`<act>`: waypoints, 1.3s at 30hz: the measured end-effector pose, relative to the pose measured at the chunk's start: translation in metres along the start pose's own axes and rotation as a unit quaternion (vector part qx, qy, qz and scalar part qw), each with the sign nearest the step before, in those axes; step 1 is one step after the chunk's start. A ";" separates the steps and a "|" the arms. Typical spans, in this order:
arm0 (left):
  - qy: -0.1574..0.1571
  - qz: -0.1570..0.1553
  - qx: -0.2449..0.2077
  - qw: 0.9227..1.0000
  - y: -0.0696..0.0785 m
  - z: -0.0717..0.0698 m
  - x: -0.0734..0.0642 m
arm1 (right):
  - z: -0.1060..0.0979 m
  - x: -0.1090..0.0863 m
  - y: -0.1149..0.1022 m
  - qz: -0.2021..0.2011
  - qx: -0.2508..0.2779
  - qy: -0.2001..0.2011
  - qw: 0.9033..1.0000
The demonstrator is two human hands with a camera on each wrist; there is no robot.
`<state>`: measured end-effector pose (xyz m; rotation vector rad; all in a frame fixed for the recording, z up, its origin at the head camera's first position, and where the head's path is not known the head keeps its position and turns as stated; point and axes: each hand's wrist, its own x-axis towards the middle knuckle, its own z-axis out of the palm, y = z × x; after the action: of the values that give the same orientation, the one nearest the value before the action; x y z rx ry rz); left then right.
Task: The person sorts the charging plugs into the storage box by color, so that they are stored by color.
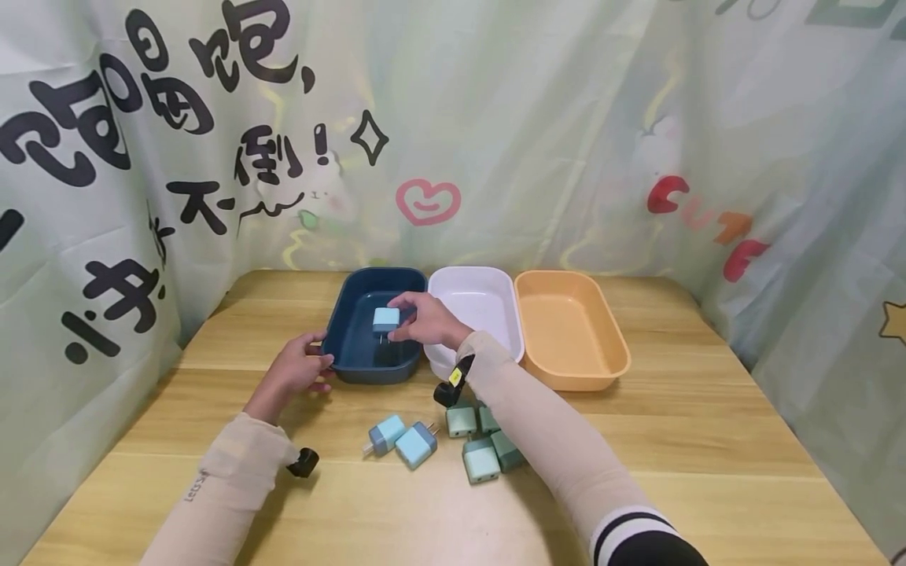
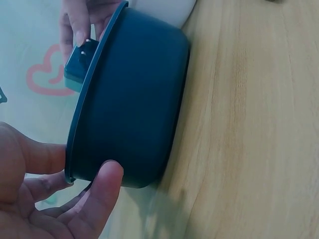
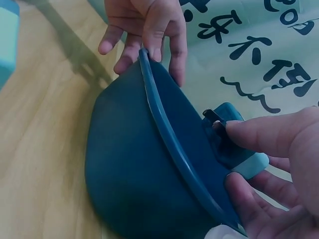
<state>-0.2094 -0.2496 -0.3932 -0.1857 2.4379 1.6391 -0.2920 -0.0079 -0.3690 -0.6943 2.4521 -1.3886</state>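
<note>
My right hand (image 1: 429,321) pinches a light-and-dark-blue plug-in charger (image 1: 385,320) between thumb and fingers, over the inside of a dark blue tray (image 1: 377,376). Its metal prongs point downward in the head view; in the right wrist view the charger (image 3: 227,137) overlaps the tray's far side. My left hand (image 1: 300,365) holds the tray's left edge, with the thumb (image 2: 107,181) on the outer wall and a finger at the rim. Two similar blue chargers, one left (image 1: 386,435) and one right (image 1: 417,445), lie on the table in front of the tray.
A white tray (image 1: 473,275) and an orange tray (image 1: 616,369) stand in a row right of the blue one. Several green chargers (image 1: 481,460) lie clustered on the wooden table (image 1: 708,472), partly under the right forearm. A printed curtain (image 1: 538,141) hangs behind.
</note>
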 end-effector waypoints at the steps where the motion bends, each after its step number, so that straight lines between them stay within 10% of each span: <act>1: 0.001 0.000 0.000 1.000 0.000 0.000 0.000 | 0.000 0.001 0.000 0.001 0.001 0.000 1.000; 39: 0.007 -0.004 -0.010 1.000 0.001 0.001 0.000 | 0.005 0.014 0.006 0.022 0.007 0.015 1.000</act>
<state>-0.2093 -0.2483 -0.3930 -0.2106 2.4281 1.6646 -0.3042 -0.0162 -0.3764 -0.6165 2.4613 -1.4085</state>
